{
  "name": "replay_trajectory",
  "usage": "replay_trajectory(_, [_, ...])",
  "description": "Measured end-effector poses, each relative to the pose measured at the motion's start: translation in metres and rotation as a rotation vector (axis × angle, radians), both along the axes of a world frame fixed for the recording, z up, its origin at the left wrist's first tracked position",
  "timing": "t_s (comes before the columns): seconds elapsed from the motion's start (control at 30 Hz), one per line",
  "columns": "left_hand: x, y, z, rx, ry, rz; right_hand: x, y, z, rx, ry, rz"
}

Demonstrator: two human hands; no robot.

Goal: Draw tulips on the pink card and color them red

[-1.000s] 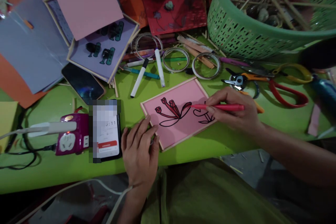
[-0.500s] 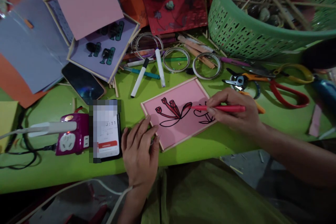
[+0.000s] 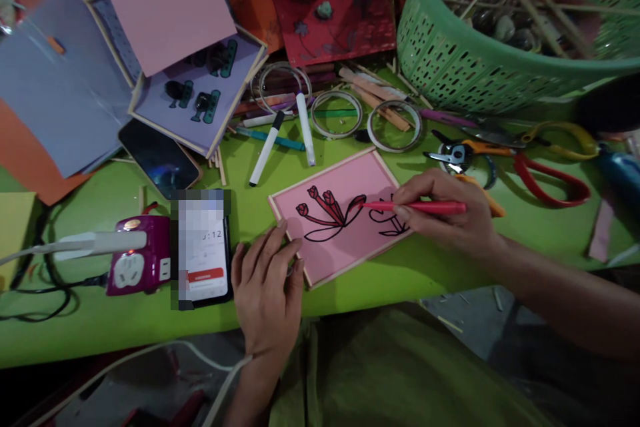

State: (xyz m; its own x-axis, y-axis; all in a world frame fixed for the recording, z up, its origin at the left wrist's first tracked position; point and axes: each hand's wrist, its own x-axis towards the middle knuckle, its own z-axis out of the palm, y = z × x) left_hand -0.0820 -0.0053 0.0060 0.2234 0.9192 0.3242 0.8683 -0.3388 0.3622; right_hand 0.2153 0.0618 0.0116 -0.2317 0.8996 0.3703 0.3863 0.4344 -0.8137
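A pink card with a thin wooden frame (image 3: 345,257) lies tilted on the green table, with black-outlined flowers drawn on it. Red fills the buds, the stems and part of the right leaf; the left leaf is pink inside its outline. My right hand (image 3: 443,213) pinches a red marker (image 3: 433,207), its tip at the right leaf. Behind that hand, part of a second drawing is hidden. My left hand (image 3: 270,287) lies with fingers apart, fingertips against the frame's left edge.
Left of my left hand lie a lit phone (image 3: 213,253) and a purple power socket (image 3: 140,257). White markers (image 3: 267,149), tape rolls (image 3: 336,115), pliers (image 3: 453,155) and red-handled scissors (image 3: 550,180) lie beyond the card. A green basket (image 3: 450,60) stands at the back right.
The marker and both hands stay almost in place; the marker tip has shifted only very slightly at the right leaf. The phone's timer digits changed from 11 to 12.
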Motion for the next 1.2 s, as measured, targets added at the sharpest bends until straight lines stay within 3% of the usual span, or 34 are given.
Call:
replay_trajectory(0.23, [-0.0003,0.0005,0.0001,-0.002,-0.005,0.004,-0.0009,-0.0003,-0.0001,0.008,-0.014,0.068])
replay_trajectory(0.43, [-0.001,0.0002,0.0004,-0.002,-0.01,0.003,0.0006,-0.0004,-0.0003,-0.015,-0.016,0.008])
replay_trajectory(0.6, [-0.0008,-0.0002,0.0007,-0.011,-0.001,0.002,0.0009,-0.0007,0.0006,-0.039,-0.011,0.084])
replay_trajectory(0.73, [0.0001,-0.0004,0.0012,0.001,0.001,0.001,0.0003,-0.0005,0.0004,-0.023,-0.01,0.043])
replay_trajectory(1.2, [0.0002,-0.0006,0.0,-0.007,-0.004,0.008,0.0001,-0.0015,-0.0006,-0.056,-0.005,0.122])
